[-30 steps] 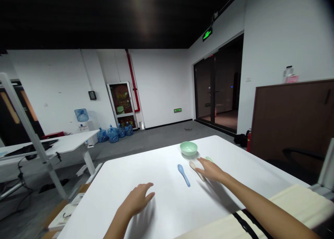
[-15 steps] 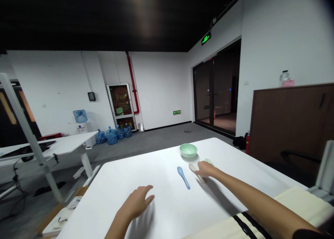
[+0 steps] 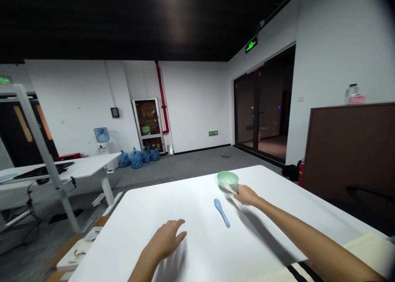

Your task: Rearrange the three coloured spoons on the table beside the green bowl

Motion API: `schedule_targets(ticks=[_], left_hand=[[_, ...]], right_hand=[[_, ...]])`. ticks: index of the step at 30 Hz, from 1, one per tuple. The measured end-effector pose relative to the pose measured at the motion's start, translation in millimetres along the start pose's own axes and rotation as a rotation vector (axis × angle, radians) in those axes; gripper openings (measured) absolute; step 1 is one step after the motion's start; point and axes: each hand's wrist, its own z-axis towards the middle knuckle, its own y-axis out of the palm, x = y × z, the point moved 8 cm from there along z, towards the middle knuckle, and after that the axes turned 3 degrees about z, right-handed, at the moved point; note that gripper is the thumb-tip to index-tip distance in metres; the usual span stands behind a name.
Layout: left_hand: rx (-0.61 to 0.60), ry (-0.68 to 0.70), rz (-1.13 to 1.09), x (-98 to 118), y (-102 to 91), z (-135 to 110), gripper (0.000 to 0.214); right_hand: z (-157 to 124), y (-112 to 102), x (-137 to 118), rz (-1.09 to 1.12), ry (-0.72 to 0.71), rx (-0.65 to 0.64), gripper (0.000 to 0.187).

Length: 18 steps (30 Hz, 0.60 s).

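My right hand (image 3: 246, 195) is closed on a pale beige spoon (image 3: 228, 187) and holds it up next to the mint-green bowl (image 3: 227, 178), which stands near the far edge of the white table (image 3: 191, 249). The spoon's head is at the bowl's near rim. A blue spoon (image 3: 221, 212) lies flat on the table to the left of that hand. My left hand (image 3: 166, 240) rests palm down on the table near me, fingers spread, holding nothing. The green spoon seen earlier is hidden behind my right hand.
A second white desk (image 3: 61, 173) with a dark laptop stands at the left, with a white slanted frame leg (image 3: 43, 154) in front of it. A brown cabinet (image 3: 352, 150) is at the right. Blue water jugs (image 3: 135, 158) line the far wall.
My right hand closed on the beige spoon, lifted it off the table and moved it toward the bowl. My left hand stayed put. The camera shifted slightly.
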Motion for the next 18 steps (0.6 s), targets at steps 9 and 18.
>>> schedule_targets(ticks=[9, 18], left_hand=[[0.0, -0.025, -0.027, -4, 1.2, 0, 0.056], [-0.016, -0.032, -0.039, -2, 0.9, 3, 0.056]], right_hand=[[61, -28, 4, -0.033, 0.139, 0.171, 0.037], [91, -5, 16, 0.007, 0.199, 0.163, 0.047]])
